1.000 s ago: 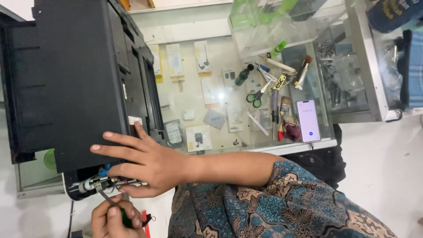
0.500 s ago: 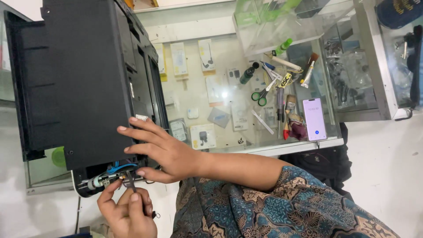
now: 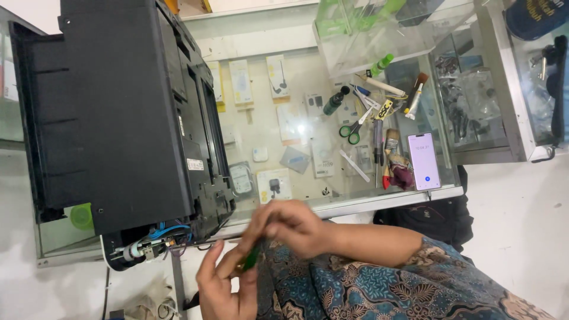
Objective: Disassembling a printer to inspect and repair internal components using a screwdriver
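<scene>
Two hands meet close to the camera, below the edge of the glass tabletop (image 3: 379,204). Which one is which I judge from the arms: the right hand (image 3: 290,225) comes in from the right on a bare forearm and its fingers are curled narrow around the upper end of a small green tool (image 3: 252,259), maybe a screwdriver handle, though motion blur hides the details. The left hand (image 3: 222,287) rises from the bottom edge with fingers half open, and its fingertips touch the lower part of the same green tool. A sleeve with blue and brown pattern (image 3: 379,284) fills the lower right. Just beside the hands, to the left, a big black printer (image 3: 118,112) stands on its side on the tabletop, and at its lower end some blue wires (image 3: 166,230) and a small metal part are exposed. Neither hand touches the printer. Farther away, on the glass, lie green-handled scissors (image 3: 354,129), several brushes and pens, a dark small bottle (image 3: 333,101) and a phone (image 3: 424,161) with a lit screen. Under the glass, small packaged accessories are on display. At the far side stands a clear plastic box (image 3: 379,29).
</scene>
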